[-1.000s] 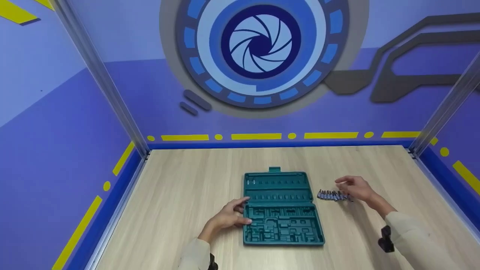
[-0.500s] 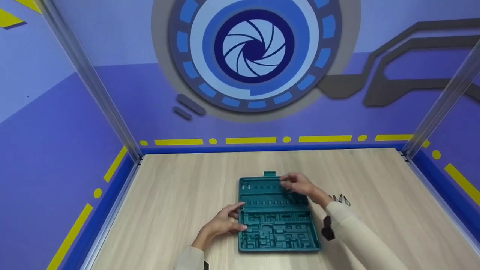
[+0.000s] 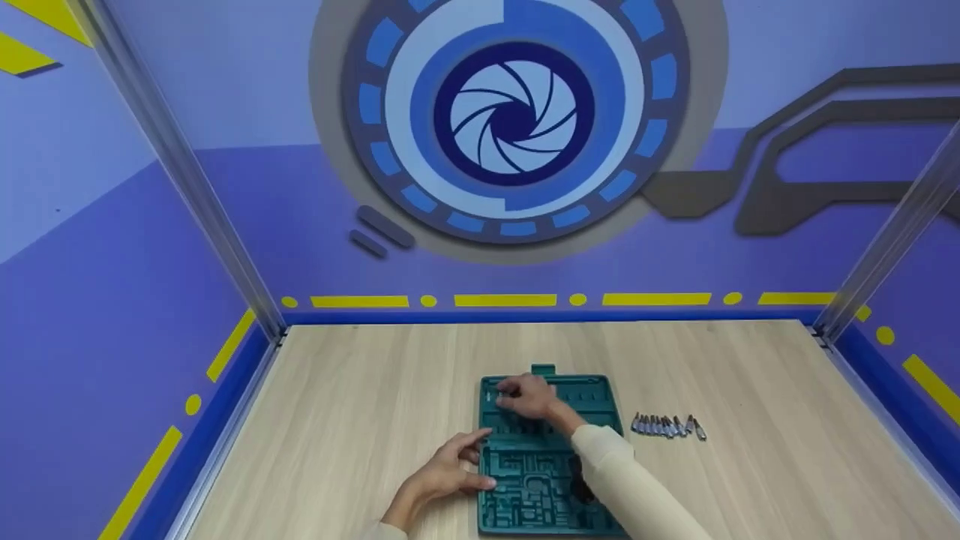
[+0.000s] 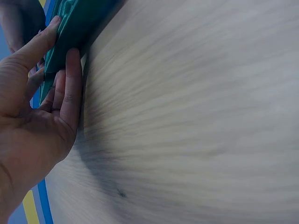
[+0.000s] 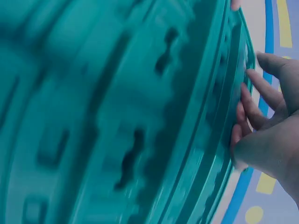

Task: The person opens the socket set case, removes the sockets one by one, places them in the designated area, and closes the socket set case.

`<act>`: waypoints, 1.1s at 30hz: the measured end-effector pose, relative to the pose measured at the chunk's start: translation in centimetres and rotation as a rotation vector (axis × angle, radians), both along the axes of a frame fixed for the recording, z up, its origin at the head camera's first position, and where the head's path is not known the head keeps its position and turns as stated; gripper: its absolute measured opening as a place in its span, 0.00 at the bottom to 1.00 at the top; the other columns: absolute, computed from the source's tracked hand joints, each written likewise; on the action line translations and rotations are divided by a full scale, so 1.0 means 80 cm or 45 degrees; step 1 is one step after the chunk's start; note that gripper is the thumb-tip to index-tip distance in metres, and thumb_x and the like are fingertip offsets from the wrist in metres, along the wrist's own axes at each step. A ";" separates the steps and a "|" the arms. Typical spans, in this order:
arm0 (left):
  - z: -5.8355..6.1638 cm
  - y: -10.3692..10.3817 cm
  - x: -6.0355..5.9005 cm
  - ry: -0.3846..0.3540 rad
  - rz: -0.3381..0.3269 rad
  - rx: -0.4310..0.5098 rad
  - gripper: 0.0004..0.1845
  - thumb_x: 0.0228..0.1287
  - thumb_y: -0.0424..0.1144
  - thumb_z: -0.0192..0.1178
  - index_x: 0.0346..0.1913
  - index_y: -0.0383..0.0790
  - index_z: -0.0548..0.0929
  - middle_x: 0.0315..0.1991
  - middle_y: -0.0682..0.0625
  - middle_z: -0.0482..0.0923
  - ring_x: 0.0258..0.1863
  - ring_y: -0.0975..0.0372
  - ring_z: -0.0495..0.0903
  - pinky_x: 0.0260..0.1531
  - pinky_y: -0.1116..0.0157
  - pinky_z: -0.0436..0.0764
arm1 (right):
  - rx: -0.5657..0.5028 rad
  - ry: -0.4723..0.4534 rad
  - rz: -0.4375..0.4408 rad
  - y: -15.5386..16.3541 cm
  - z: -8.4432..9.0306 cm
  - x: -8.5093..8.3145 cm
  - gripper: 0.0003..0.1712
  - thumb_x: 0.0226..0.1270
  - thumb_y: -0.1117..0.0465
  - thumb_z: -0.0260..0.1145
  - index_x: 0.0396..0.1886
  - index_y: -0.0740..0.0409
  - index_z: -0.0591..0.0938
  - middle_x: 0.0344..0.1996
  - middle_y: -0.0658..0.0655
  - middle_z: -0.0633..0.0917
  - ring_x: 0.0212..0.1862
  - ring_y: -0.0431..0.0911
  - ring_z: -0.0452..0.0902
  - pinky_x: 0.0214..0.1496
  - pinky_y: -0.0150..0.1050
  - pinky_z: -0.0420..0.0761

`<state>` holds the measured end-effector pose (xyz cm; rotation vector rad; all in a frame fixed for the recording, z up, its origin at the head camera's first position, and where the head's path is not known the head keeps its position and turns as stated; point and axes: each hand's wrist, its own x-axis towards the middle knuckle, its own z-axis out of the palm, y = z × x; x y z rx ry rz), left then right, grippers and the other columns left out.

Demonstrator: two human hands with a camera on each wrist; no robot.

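An open green tool case (image 3: pixel 525 510) lies on the table with moulded recesses in both halves. My left hand (image 3: pixel 442 476) grips its left side: in the left wrist view the thumb lies on the rim of the case (image 4: pixel 70 32), with fingers under the edge. My right hand (image 3: pixel 529 396) is over the lid's upper left, beside slots with small silver pieces (image 3: pixel 491 395). Its thumb and forefinger pinch a small silver bit, mostly hidden. In the right wrist view, the right hand's fingers (image 5: pixel 254 112) bend toward the lid's far edge. Several silver bits (image 3: pixel 667 427) lie right of the case.
The wooden table (image 3: pixel 360 405) meets a blue and purple patterned wall (image 3: pixel 247 225) at the back. Metal posts (image 3: pixel 187 165) stand at the back corners. The case's green latch tab (image 3: pixel 543 370) sticks out past its far edge.
My right hand has moved left from the row of bits, across the lid to its upper left slots. The left hand keeps its hold on the case. The head view has tilted slightly upward.
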<state>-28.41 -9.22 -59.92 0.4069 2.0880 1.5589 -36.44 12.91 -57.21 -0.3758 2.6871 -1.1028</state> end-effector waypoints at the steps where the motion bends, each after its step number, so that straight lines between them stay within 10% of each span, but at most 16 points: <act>1: 0.001 -0.003 0.001 0.000 0.002 0.001 0.43 0.59 0.33 0.75 0.77 0.37 0.66 0.56 0.44 0.72 0.52 0.55 0.72 0.56 0.58 0.77 | 0.037 0.010 0.003 -0.008 0.000 0.000 0.19 0.73 0.56 0.66 0.59 0.60 0.84 0.50 0.61 0.85 0.56 0.58 0.77 0.63 0.68 0.66; 15: 0.003 -0.005 0.003 -0.056 0.068 -0.034 0.43 0.56 0.32 0.76 0.75 0.44 0.70 0.52 0.47 0.72 0.51 0.56 0.72 0.53 0.61 0.78 | -0.082 0.120 -0.370 -0.041 -0.012 0.006 0.14 0.66 0.67 0.69 0.50 0.68 0.85 0.45 0.64 0.88 0.50 0.57 0.82 0.58 0.61 0.72; 33: 0.002 -0.005 0.002 0.008 0.043 -0.011 0.44 0.57 0.31 0.75 0.76 0.41 0.68 0.52 0.46 0.72 0.51 0.55 0.72 0.54 0.62 0.76 | -0.149 -0.048 -0.418 -0.036 -0.005 0.002 0.09 0.66 0.68 0.71 0.45 0.62 0.87 0.49 0.62 0.88 0.56 0.57 0.80 0.71 0.66 0.62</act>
